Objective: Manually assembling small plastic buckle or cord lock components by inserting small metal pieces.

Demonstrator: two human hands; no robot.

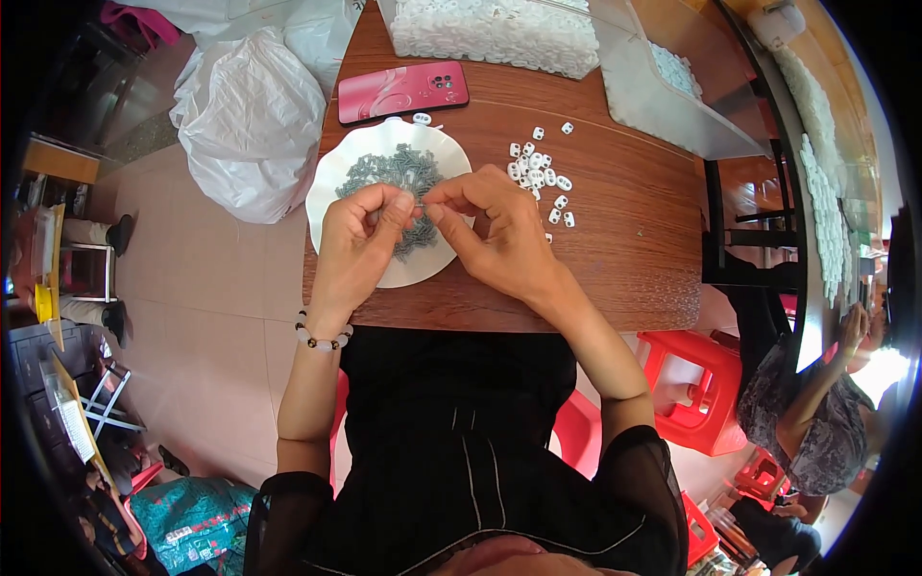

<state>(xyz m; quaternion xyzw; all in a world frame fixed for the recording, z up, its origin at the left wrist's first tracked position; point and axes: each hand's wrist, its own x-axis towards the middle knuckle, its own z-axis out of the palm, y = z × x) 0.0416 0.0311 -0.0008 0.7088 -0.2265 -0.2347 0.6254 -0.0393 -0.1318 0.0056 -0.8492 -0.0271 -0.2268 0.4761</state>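
Both of my hands meet over a white, wavy-rimmed plate (325, 197) that holds a heap of small grey pieces (384, 165). My left hand (360, 240) is closed in a pinch, thumb against forefinger. Facing it, my right hand (507, 238) also pinches, its fingertips almost touching the left ones. Whatever sits between the fingertips is too small to make out. Right of the plate, several small white plastic pieces with dark holes (536, 171) lie scattered on the brown wooden table (624, 240). One more white piece (422, 118) rests by the plate's far rim.
A pink phone (403, 92) lies beyond the plate. Farther back stands a clear box (495, 43) full of white pieces, with a translucent bin (663, 106) to its right. White bags (252, 125) fill the floor at left. A red stool (693, 389) and another person (816, 413) are at right.
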